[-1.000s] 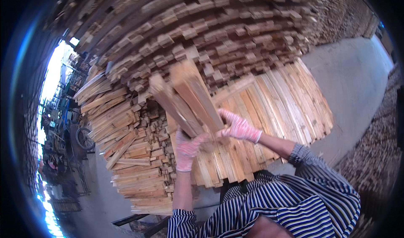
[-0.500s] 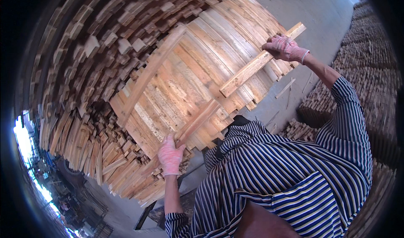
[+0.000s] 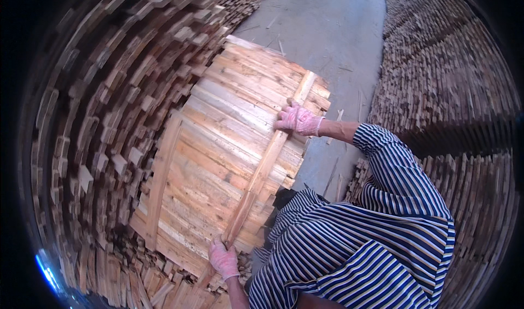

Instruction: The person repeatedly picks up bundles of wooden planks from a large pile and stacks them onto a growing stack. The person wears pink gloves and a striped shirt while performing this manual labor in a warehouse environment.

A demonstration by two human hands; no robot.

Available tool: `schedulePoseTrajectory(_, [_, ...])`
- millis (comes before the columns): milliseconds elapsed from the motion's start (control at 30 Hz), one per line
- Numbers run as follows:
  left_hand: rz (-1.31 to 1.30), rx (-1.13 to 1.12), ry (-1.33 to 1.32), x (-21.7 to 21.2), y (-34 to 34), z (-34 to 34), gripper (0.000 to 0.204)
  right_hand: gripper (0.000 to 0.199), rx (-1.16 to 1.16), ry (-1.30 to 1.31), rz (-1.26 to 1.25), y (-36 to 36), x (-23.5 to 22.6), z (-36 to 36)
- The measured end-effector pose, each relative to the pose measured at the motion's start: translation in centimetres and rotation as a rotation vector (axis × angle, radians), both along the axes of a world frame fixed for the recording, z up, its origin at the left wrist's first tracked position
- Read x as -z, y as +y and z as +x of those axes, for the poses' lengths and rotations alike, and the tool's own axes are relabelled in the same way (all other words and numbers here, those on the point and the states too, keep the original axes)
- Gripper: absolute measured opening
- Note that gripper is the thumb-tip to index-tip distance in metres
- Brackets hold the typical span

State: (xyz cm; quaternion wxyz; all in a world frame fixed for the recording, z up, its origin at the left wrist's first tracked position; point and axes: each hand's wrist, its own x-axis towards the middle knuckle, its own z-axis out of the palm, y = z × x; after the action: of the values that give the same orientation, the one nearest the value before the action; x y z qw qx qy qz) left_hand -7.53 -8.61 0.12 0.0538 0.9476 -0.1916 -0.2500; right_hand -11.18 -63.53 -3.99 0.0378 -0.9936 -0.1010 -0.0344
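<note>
A layer of pale wooden boards (image 3: pixel 210 172) lies side by side across the middle. Along its right part runs a narrow wooden strip (image 3: pixel 272 149), lying across the boards. My right hand (image 3: pixel 298 119), in a pink-and-white knit glove, is closed round this strip near its far end. Another wooden strip (image 3: pixel 238 218) continues toward me, its end meeting the first one or nearly so. At its near end my left hand (image 3: pixel 223 260), gloved likewise, grips it with bent fingers. A third strip (image 3: pixel 162 186) crosses the boards on the left, untouched.
Tall stacks of cut wood (image 3: pixel 117 104) rise close on the left. Loose sticks (image 3: pixel 125 279) lie piled at the lower left. More stacked wood (image 3: pixel 436 79) stands on the right, beyond a grey floor (image 3: pixel 327 25) with scattered slivers.
My view has turned, so the boards appear lower and further left. The strip in my right hand has come from an offset position into line with the strip at my left hand.
</note>
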Motion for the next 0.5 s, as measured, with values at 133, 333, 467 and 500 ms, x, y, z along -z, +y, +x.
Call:
schedulePoseTrajectory(133, [-0.054,-0.072,-0.108,-1.0,2.1,-1.5,0.041,0.018,-0.018,0.028,0.252,2.4,-2.2,1.3])
schedulePoseTrajectory(333, [-0.213,-0.131,-0.204,1.6,2.1,-1.0,0.044,0.038,0.029,0.172,0.150,3.2,-4.1,-0.6])
schedulePoseTrajectory(467, [0.071,-0.140,-0.087,2.4,0.6,-1.0,0.026,0.038,-0.012,0.254,-0.045,3.2,-3.1,-1.0])
schedulePoseTrajectory(500, [0.068,-0.150,-0.106,2.9,0.7,-1.2,0.025,0.037,-0.010,0.268,-0.078,3.0,-2.8,-1.0])
